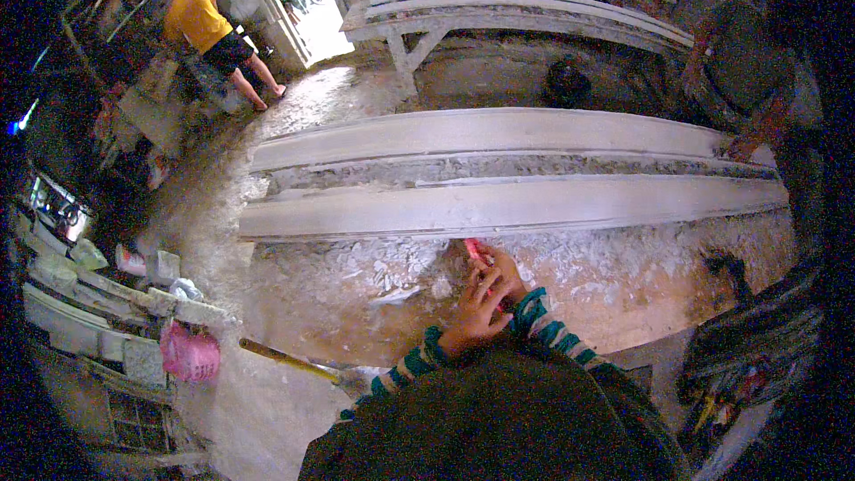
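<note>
My right hand (506,274) is closed round a slim red tool (473,249), whose end sticks out past my fingers; its exact kind is too small to make out. My left hand (476,307) is pressed against it from the left, fingers bent over the tool's lower part. Both hands are in front of my body, over the near side of a work table (623,276) strewn with white plaster-like scraps. Just beyond the tool's tip lies a long white moulded strip (517,205). A second white strip (499,134) runs alongside it farther back.
A co-worker's hand (744,147) rests at the strips' right end. Another person in a yellow shirt (200,18) bends over near the doorway. A long bench (534,13) stands behind. At left are a wooden-handled tool (285,356) and a pink bag (191,352).
</note>
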